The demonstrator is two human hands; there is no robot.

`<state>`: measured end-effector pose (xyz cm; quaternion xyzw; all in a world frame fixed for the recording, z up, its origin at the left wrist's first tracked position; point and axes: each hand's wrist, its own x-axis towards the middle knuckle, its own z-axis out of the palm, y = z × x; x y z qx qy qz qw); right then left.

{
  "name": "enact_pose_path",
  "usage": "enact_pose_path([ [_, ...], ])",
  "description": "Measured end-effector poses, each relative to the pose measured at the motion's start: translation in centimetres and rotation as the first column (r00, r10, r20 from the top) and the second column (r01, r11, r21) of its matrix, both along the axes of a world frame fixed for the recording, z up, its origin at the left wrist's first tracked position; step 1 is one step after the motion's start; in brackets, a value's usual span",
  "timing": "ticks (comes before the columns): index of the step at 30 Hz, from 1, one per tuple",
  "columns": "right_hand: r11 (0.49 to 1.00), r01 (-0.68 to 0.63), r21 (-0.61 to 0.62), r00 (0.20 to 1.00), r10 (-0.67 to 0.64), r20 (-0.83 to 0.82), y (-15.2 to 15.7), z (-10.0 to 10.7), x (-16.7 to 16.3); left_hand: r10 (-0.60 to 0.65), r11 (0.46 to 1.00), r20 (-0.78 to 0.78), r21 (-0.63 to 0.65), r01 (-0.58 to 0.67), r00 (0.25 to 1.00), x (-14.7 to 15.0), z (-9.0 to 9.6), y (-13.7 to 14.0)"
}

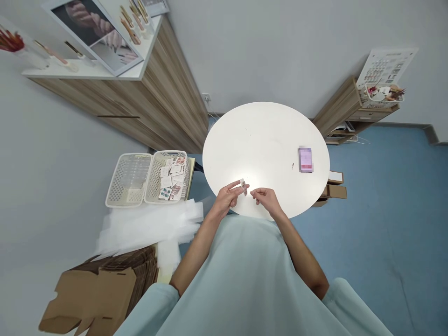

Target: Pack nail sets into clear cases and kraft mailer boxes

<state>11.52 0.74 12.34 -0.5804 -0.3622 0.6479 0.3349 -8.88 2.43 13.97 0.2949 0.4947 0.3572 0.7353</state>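
Observation:
My left hand point(225, 199) is closed on a small nail card point(244, 187), pale with dark reddish pieces, gripped between the fingers and tilted up over the near edge of the table. Just right of it, my right hand point(267, 199) is closed in a pinch, its fingertips a little apart from the card. Whatever those fingertips hold, if anything, is too small to make out. Both hands are above the white oval table point(266, 126). A pink and purple box point(305, 159), partly pixelated, lies toward the table's right side.
Left of the table stand a white basket point(147, 186) with several nail cards point(173, 176) and another with clear plastic trays point(131, 171). White packing sheets point(147, 226) and flattened cardboard boxes point(94, 296) lie nearer me. Wooden cabinets point(168, 93) flank the far side.

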Motion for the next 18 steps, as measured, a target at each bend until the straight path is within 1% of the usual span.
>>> enact_pose_path([
  [2, 0.998, 0.025, 0.063, 0.995, -0.031, 0.098, -0.3, 0.5, -0.1, 0.048, 0.999, -0.116, 0.002, -0.048, 0.992, 0.0, -0.3, 0.1],
  [5, 0.985, -0.032, 0.167, 0.983, 0.001, 0.181, -0.8, 1.7, -0.9, 0.102, 0.995, -0.235, 0.013, -0.101, 0.967, 0.2, -0.6, 0.2],
  [7, 0.965, -0.074, 0.253, 0.959, -0.002, 0.284, -1.1, 2.3, -1.6, 0.12, 0.993, -0.27, 0.015, -0.12, 0.956, 0.4, -0.8, 0.2],
  [9, 0.941, -0.112, 0.32, 0.917, -0.026, 0.399, -1.2, 2.7, -2.4, 0.131, 0.991, -0.292, 0.013, -0.133, 0.947, 0.7, -0.9, 0.2],
  [12, 0.918, -0.145, 0.369, 0.86, -0.068, 0.506, -1.1, 2.6, -3.2, 0.138, 0.99, -0.322, 0.015, -0.14, 0.937, 0.9, -0.9, 0.1],
  [15, 0.916, -0.091, 0.39, 0.842, -0.138, 0.521, -0.8, 2.2, -2.9, 0.135, 0.991, -0.328, 0.04, -0.129, 0.935, 0.7, -0.7, 0.1],
  [17, 0.934, -0.005, 0.357, 0.867, -0.174, 0.467, -0.5, 2.0, -2.2, 0.151, 0.988, -0.328, 0.07, -0.135, 0.933, 0.3, -0.4, 0.0],
  [18, 0.948, 0.036, 0.317, 0.893, -0.173, 0.416, -0.3, 1.8, -1.7, 0.16, 0.987, -0.329, 0.083, -0.141, 0.931, 0.1, -0.2, 0.0],
])
